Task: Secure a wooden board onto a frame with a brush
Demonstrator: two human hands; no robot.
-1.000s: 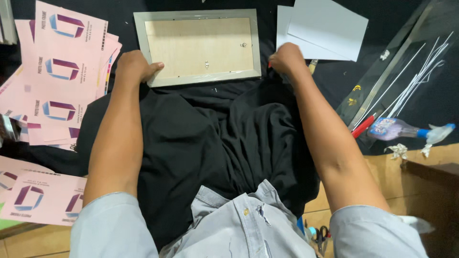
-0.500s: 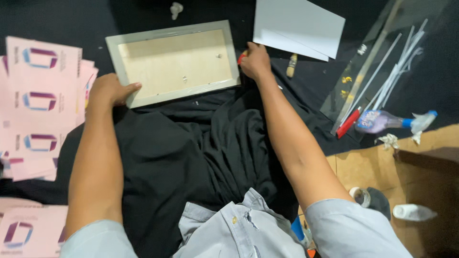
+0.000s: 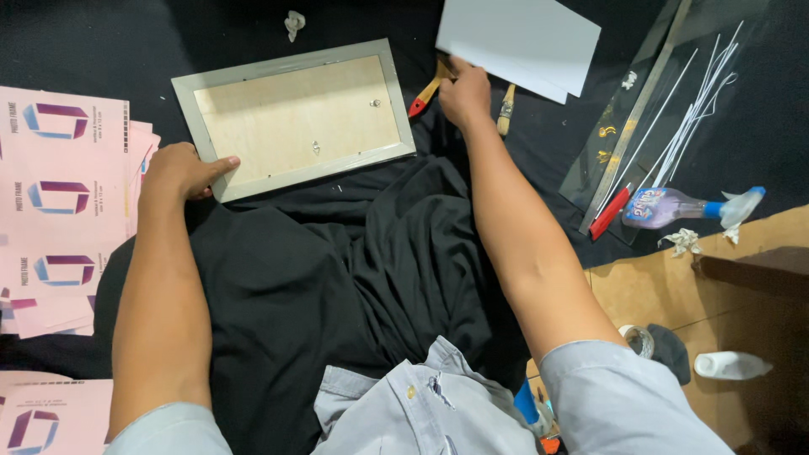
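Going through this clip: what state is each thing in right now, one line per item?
Picture frame: face down, wooden back showing.
Left hand: resting on the frame's lower-left corner.
Right hand: on the red-tipped tool, grip unclear.
White sheets: stacked flat.
Spray bottle: lying on its side.

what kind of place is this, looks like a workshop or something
Probably a small picture-framing work area. A picture frame lies face down under the left hand, pink printed insert sheets are stacked beside it, and the right hand reaches among paintbrushes near a spray bottle.
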